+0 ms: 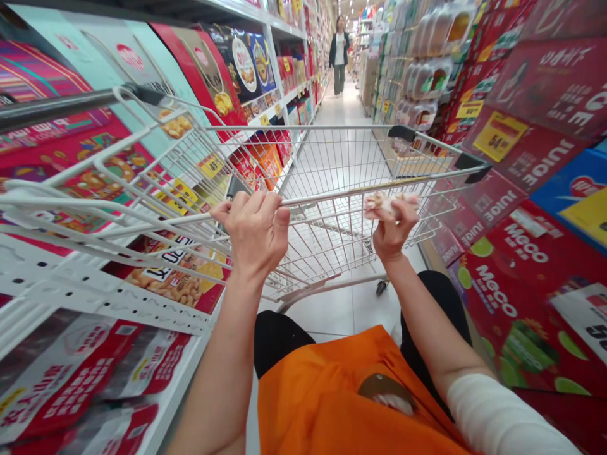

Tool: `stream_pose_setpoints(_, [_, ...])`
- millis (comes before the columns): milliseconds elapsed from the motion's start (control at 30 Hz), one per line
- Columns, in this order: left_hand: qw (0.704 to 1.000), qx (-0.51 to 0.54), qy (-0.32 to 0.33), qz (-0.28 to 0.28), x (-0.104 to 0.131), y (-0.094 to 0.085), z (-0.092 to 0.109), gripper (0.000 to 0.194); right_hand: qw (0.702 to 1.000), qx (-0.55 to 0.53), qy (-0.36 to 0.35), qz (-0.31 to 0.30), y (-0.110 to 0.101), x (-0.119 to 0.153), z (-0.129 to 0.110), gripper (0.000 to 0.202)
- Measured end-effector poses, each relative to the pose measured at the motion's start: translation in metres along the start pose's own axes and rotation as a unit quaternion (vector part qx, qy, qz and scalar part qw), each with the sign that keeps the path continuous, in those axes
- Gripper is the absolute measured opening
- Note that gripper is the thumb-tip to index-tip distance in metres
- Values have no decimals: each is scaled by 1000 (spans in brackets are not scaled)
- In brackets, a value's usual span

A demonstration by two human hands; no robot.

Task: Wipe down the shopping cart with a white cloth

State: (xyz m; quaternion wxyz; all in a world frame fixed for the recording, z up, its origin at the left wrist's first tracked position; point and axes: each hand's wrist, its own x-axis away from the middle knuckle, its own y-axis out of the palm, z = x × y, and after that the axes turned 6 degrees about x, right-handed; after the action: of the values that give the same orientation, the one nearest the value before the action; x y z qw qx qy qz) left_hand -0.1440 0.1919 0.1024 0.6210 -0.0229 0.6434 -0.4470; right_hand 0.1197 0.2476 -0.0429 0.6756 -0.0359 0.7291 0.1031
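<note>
A wire shopping cart (pixel 327 197) stands in front of me, its basket bare inside. My left hand (pixel 258 229) is closed round the cart's near upper rim, knuckles up. To the right, my right hand (pixel 394 229) clasps a crumpled pale pink-and-white cloth (pixel 377 206). The cloth sits just below the near rim; whether it presses on the wire, I cannot tell. At the cart's far right corner is a black plastic cap (pixel 474 165), and a dark handle bar (pixel 57 109) juts out at the left.
Shelves with gift boxes (pixel 203 79) and bagged goods (pixel 71 373) line the left. Stacked red drink cartons (pixel 502 278) rise close on the right. A person (pixel 339 54) stands farther down the aisle (pixel 344 110). A black caster wheel (pixel 382 287) shows under the cart.
</note>
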Motion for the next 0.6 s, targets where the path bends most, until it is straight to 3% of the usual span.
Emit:
stream_pose_setpoints(100, [1000,-14,-1,3,-1,0,3,65,995,21,95,-5,4,0,-20,23])
stream_pose_setpoints(267, [999,-38,14,2,-3,1,4,67,990,-69,125,14,14,-15,-101,19])
stream_pose_setpoints(367, [998,-55,20,5,-2,0,3,67,987,-95,133,-7,17,-16,-136,23])
stream_pose_setpoints(400, [998,-59,20,6,-2,-1,3,67,988,-109,109,-29,17,-16,-142,22])
stream_pose_setpoints(467, [998,-64,22,4,-2,-3,3,68,983,-163,-11,-86,16,-14,-143,25])
stream_pose_setpoints(533, [998,-65,20,2,-1,-4,3,68,962,-198,-148,-119,13,-14,-129,29])
stream_pose_setpoints(600, [998,-61,19,4,0,-5,2,68,959,-172,-199,-103,9,-13,-102,30])
